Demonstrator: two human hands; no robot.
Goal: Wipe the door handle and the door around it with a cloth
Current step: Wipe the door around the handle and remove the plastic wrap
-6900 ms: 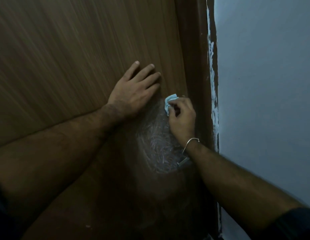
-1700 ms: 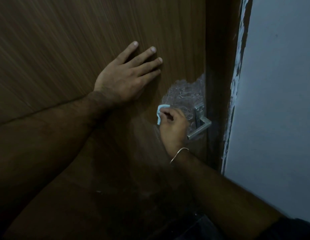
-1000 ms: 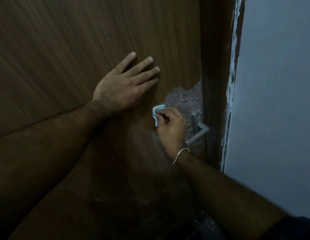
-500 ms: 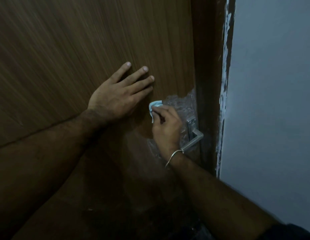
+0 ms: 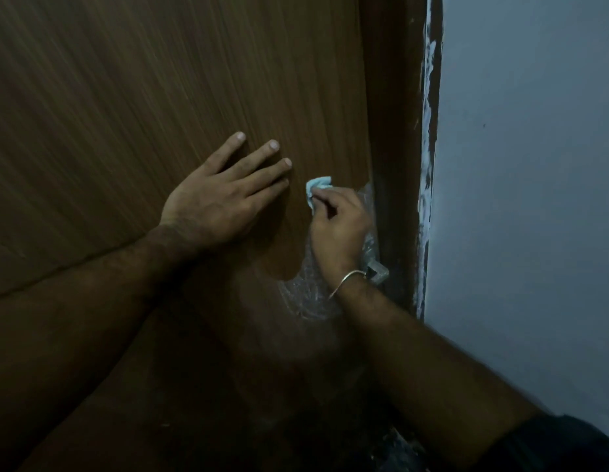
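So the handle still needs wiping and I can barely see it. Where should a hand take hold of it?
Only the handle's metal end shows, jutting beside the right hand's wrist, plastic wrap around it. Probably best to grip that free end from below, wrapping the cloth around the bar.

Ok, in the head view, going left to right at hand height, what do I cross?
left hand → cloth → right hand → door frame → wall

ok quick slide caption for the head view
Right hand rubs a pale blue cloth on the wooden door while the left hand rests flat beside it.
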